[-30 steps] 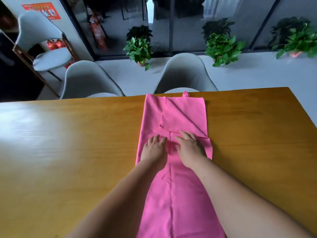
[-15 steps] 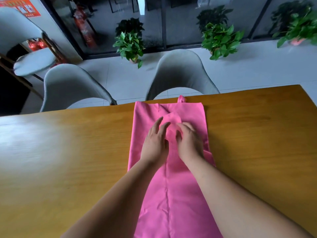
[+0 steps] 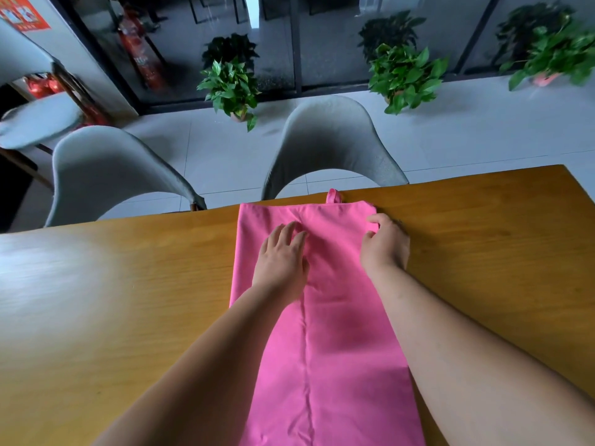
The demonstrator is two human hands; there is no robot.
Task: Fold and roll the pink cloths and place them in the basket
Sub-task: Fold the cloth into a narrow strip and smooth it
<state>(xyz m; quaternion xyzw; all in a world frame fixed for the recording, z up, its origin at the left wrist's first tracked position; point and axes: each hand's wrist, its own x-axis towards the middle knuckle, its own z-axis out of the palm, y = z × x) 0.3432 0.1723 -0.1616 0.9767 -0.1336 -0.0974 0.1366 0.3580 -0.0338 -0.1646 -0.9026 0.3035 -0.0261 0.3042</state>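
pink cloth (image 3: 325,349) lies as a long folded strip on wooden table (image 3: 128,300), centre seam running toward the person, far end at the table's far edge, hanging loop (image 3: 334,196) poking over it. vs 0.5 s ago: hands were side by side mid-cloth, now apart. right hand (image 3: 386,244) has gone out to the far right corner, thumb and forefinger curled, pinching the cloth edge. left hand (image 3: 281,262) flat, fingers spread, pressing beside the seam. diagonal flap seen 1 s ago gone, top lies flat. red poster (image 3: 22,12) top left: writing too blurred to read; fire extinguisher (image 3: 141,56) label unreadable
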